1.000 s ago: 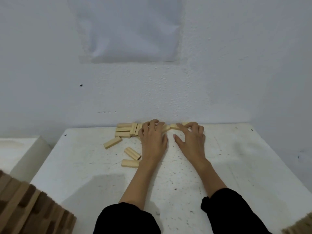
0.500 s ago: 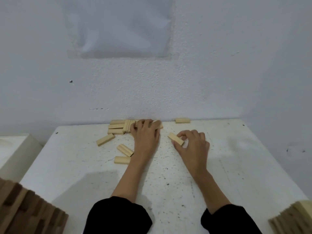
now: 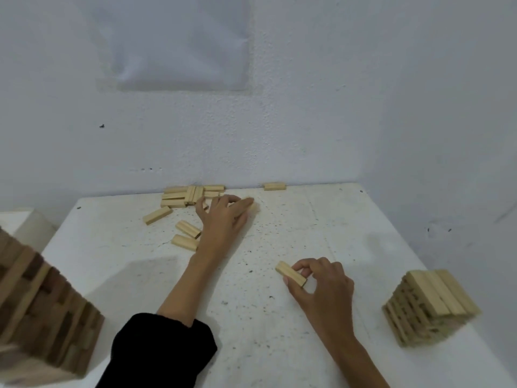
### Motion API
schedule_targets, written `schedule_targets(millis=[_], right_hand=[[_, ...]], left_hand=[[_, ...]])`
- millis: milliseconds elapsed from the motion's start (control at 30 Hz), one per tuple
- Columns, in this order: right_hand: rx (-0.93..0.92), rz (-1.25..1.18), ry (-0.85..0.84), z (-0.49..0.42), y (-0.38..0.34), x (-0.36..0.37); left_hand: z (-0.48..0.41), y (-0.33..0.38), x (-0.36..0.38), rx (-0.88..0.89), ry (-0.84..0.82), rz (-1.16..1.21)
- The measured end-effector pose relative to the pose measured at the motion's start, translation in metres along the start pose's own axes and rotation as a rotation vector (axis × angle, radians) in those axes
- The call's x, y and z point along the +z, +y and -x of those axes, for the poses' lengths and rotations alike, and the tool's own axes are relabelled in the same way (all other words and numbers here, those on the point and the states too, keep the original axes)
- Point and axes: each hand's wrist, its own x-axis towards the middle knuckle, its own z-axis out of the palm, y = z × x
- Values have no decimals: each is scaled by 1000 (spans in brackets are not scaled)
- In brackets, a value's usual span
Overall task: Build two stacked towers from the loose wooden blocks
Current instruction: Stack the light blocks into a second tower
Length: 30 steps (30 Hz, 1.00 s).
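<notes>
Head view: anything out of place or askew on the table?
Nothing damaged. One stray block lies alone against the wall, apart from the loose pile to its left. The right tower looks tilted, but it sits at the wide-angle frame's blurred edge, so I cannot tell.

loose blocks (image 3: 187, 229) were pale yellow wood | table (image 3: 251, 345) white, dark-speckled | left-edge tower (image 3: 42, 303) darker brown | right-edge tower (image 3: 430, 303) light tan | sleeve (image 3: 162, 348) black | wall (image 3: 335, 121) was grey-white
</notes>
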Motion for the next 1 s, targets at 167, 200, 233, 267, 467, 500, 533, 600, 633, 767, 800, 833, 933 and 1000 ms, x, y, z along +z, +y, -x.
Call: schedule_targets(millis=[167,200,233,267,467,500,533,600,633,767,800,833,933,1000], right_hand=[[-25,-144,-58,9,-3,-9],[-24,-180,-87,11,-3,-10],[-26,-213,-121,14,-4,-12],[-33,-235,-158,16,-4,-14],[-79,-239,-305,35,-11,-25],[-86,-235,-305,38,-13,-27],[-91,-236,-307,40,-14,-28],[-99,-244,-315,45,-17,-29],[-97,-249,-317,46,-18,-29],[-74,-267,-317,43,-24,-29],[-60,-258,-335,40,-26,-29],[-46,-248,-362,36,-28,-29],[-52,-230,-443,30,-32,-27],[-61,-235,-460,30,-33,-26]], left_hand=[[50,24,-30,52,-115,107],[60,24,-34,73,-144,95],[68,22,-36,87,-172,88],[77,22,-39,84,-196,86],[113,28,-64,3,-267,200],[117,29,-69,-9,-277,238],[122,30,-72,-24,-291,283],[130,33,-79,-40,-332,371],[134,35,-81,-46,-346,413],[140,32,-91,-99,-417,562],[141,30,-92,-104,-439,571],[142,28,-93,-100,-453,563],[141,27,-94,-60,-458,515],[138,29,-95,-44,-470,497]])
